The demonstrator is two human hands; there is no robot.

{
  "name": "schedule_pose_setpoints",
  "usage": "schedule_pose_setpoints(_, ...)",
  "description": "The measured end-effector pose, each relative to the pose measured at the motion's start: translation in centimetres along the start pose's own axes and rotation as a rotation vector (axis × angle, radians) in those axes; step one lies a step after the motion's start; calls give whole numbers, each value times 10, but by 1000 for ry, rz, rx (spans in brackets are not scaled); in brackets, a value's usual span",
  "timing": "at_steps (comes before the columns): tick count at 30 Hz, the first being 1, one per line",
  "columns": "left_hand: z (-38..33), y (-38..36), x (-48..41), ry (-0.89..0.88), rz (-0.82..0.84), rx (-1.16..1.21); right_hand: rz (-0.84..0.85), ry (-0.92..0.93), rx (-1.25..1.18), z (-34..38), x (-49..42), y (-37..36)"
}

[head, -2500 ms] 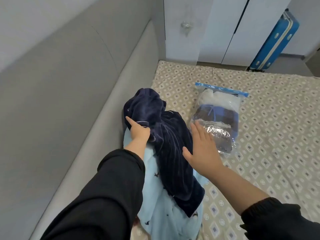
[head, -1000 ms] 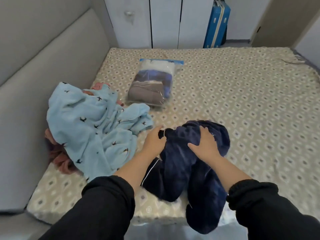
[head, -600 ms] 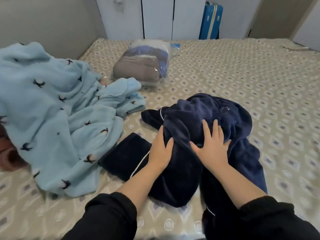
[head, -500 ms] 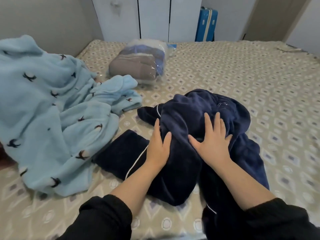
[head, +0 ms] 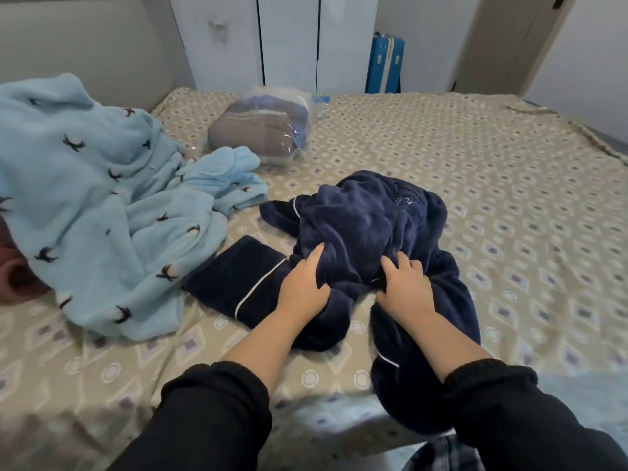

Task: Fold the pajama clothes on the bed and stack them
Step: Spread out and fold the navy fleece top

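- Left hand (head: 304,287) and right hand (head: 406,287) both grip the crumpled navy pajama (head: 367,219), fingers curled into its near folds.
- The navy pajama lies on the bed (head: 492,185); a light-blue pajama (head: 95,185) is heaped to its left.

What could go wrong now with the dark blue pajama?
Part of the dark blue pajama hangs over the near edge of the bed, so it might slide off. It is bunched where the left hand and right hand grip it, so folds may come out crooked.
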State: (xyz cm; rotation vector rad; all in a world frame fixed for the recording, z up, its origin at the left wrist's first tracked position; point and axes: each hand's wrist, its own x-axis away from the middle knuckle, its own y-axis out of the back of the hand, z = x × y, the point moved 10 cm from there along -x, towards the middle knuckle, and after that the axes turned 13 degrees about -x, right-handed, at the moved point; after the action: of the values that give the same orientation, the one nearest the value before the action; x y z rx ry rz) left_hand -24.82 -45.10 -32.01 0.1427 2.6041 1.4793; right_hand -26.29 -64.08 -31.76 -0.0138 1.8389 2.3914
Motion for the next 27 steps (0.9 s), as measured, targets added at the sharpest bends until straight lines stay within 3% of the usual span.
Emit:
schedule_pose_setpoints(6,3,28,20,7,55,-68,32,104,15,4,27,11)
schedule_pose_setpoints(11,27,39,54,197,193,366,3,209,-27,9,55,26)
schedule_pose_setpoints(16,47,38,87,351,414,639,-173,110,-61,-14,83,61)
schedule_pose_setpoints(18,67,59,89,427,299,606,-227,37,-82,-36,89,71)
schedule_pose_setpoints(21,128,126,95,631,-288,418,-289,-128,-235,-71,93,80)
schedule_pose_setpoints(23,139,148,112,717,-451,273,-269,-153,-318,-70,92,82)
schedule_pose_setpoints(25,107,163,109,541,-524,77,-248,-56,-379,-49,87,80)
schedule_pose_setpoints(27,38,159,98,115,-508,-17,-165,-3,-427,-30,84,69)
